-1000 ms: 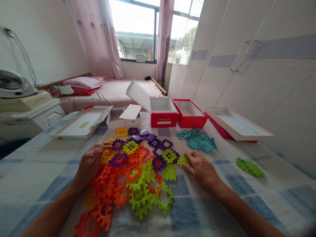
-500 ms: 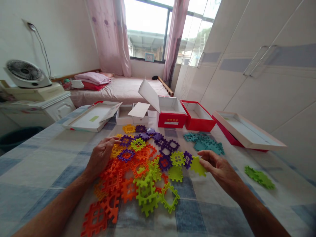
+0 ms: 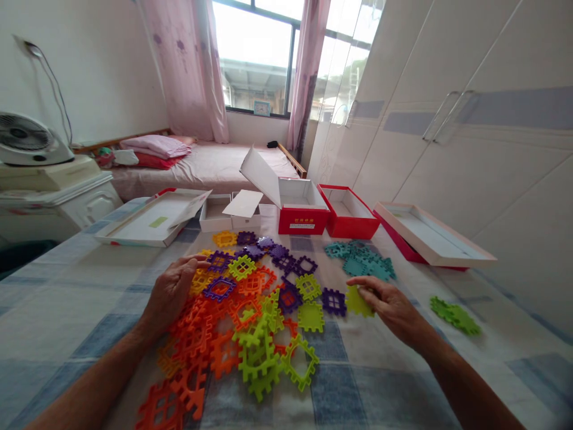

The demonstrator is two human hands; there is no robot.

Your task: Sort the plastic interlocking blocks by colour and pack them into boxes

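Note:
My right hand [image 3: 389, 307] pinches a lime-green square building tile [image 3: 357, 300] between thumb and fingers, close over the cloth. Just left of it lies a purple window tile [image 3: 333, 302]. A plain green tile [image 3: 310, 316] and a green window tile [image 3: 308, 287] are farther left. My left hand [image 3: 172, 291] rests at the left side of a mixed pile, fingers stretched toward a purple window tile [image 3: 219, 261] and a yellow tile [image 3: 202, 280]; its fingertips are partly hidden. Orange tiles [image 3: 194, 334] and a green tile with an opening [image 3: 301, 362] lie nearer me.
Teal tiles [image 3: 364, 263] are heaped at right, green tiles [image 3: 455, 315] farther right. Behind stand an open red box [image 3: 302, 222], another red box [image 3: 353, 228], white compartments [image 3: 215, 222] and box lids [image 3: 134, 239] [image 3: 443, 254]. A checked cloth [image 3: 344, 382] covers the surface.
The view has turned slightly to the right. The purple window tile beside the held green tile has gone from tilted to lying flatter. My left hand stays at the pile.

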